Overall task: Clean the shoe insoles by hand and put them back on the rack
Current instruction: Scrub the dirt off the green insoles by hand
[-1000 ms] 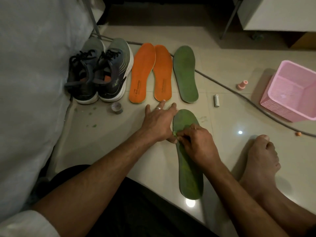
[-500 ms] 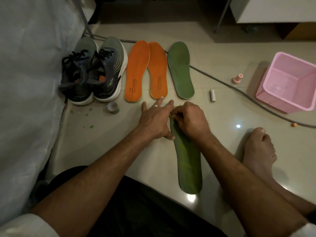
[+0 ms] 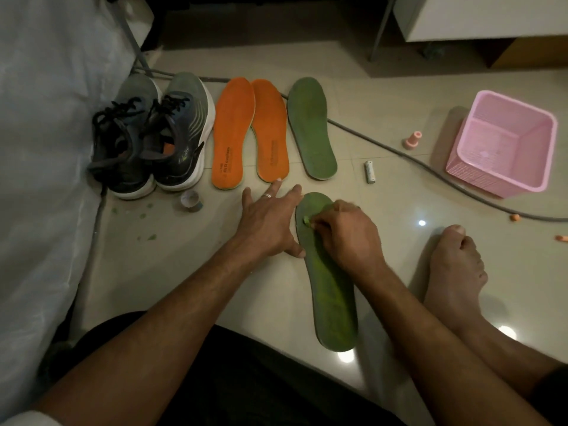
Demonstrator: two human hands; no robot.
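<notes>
The left hand (image 3: 270, 222) lies flat with fingers spread on the floor (image 3: 190, 272), touching the edge of the near green insole (image 3: 333, 302). The right hand (image 3: 344, 235) pinches what looks like a small green scrap (image 3: 306, 220) at its toe. Hard pulling could tear the surface or slide the insole loose.

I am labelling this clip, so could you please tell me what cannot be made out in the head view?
- Toe part of the near green insole: partly covered by the right hand.
- Small green bit at the right fingertips: too small to identify.
- Print on the orange insoles: too small to read.
- Inside of the shoes: dark, hidden by laces.
- The rack: not in view.
</notes>
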